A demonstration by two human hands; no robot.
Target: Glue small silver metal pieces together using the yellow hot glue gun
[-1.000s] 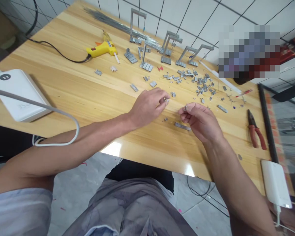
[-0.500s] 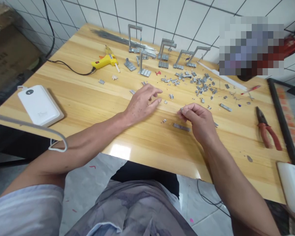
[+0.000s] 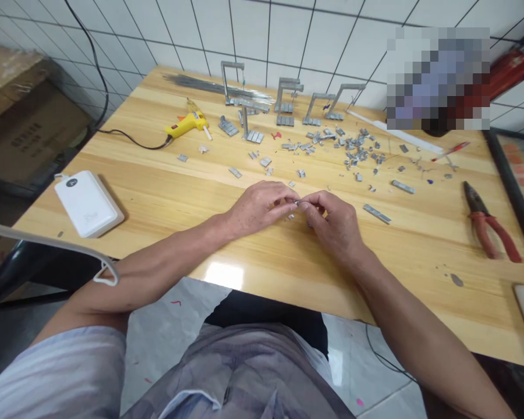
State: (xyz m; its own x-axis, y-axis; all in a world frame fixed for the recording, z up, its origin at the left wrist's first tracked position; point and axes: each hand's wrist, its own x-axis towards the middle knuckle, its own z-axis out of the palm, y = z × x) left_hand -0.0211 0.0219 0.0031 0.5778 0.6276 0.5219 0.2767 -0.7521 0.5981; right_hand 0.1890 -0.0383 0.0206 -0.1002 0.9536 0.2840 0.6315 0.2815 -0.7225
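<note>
At frame centre I have left hand [image 3: 264,208] and right hand [image 3: 334,220] both pinched on a tiny silvery-grey metal piece [image 3: 297,203] over the glossy pale-wood tabletop [image 3: 283,267]; uneven fingertip pressure could flick it among similar grey metal scraps [image 3: 301,173].

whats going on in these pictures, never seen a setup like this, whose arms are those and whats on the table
There is no machine here: these are a person's bare left hand and right hand. Every picture comes from one camera worn on that person's head, looking forward and down. On the wooden table are a yellow glue gun, red-handled pliers, scattered grey pieces and upright grey frames. Both hands pinch a tiny grey piece, too small to identify.
</note>
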